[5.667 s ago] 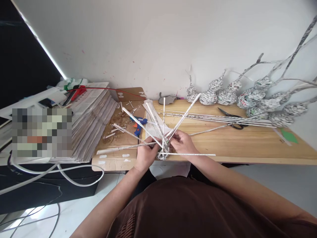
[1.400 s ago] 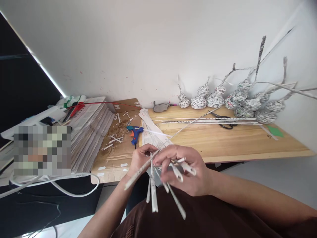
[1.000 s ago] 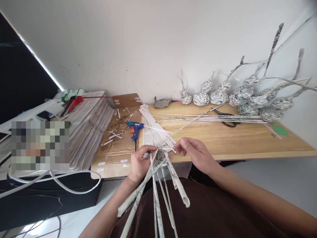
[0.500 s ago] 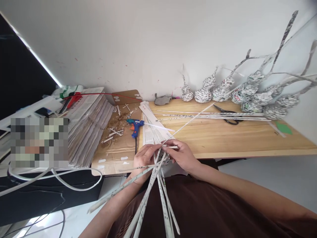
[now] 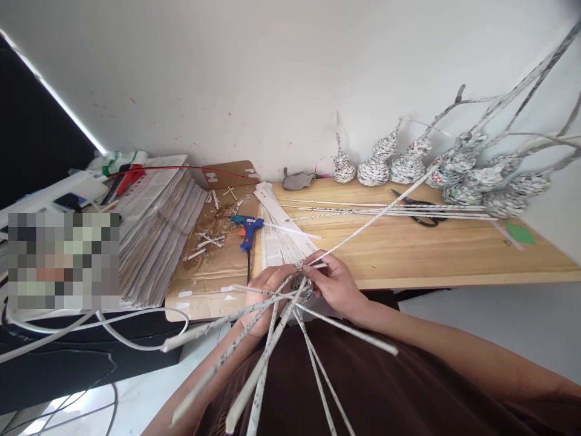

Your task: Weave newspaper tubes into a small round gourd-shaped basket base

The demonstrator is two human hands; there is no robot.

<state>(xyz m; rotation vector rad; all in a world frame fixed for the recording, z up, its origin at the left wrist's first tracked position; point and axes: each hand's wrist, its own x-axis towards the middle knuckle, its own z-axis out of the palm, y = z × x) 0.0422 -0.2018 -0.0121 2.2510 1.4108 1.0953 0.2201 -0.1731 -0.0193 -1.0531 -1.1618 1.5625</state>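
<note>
our right hand [image 5: 339, 284] gripped a paper tube [image 5: 372, 221] at the rim of the woven piece [image 5: 301, 288]; our left hand [image 5: 263, 297] clasped that piece's left side, at the desk's [image 5: 436, 260] front edge.

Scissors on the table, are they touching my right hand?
Apart. The head view shows bare wooden tabletop between the scissors and your right hand.

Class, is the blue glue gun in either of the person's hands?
No, the glue gun lies on the cardboard, apart from the left hand and right hand.
</note>
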